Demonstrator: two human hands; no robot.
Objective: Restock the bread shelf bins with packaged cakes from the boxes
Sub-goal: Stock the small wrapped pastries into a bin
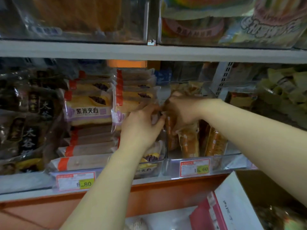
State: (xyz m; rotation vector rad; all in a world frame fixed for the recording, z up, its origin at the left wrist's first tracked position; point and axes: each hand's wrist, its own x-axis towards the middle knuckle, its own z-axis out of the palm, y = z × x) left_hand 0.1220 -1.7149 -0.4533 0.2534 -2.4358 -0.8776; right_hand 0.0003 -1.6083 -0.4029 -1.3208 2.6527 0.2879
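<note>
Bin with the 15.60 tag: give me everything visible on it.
Clear, glossy plastic bin, sitting upright on the shelf. Its front wall carries a red-bordered price label reading 15.60 on a yellow-green patch. Inside, orange-brown cake packs stand on end, mostly toward the left. The right hand reaches in and grips the top of one pack. The left hand is by the bin's left wall.

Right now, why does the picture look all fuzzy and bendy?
Head view: all soft, and the left hand and right hand on the packet smear most, likely motion; head view: the shelf edge curves a little, likely the wide lens; head view: the bins glint with pale glare, and the price tag is only half readable.
</note>
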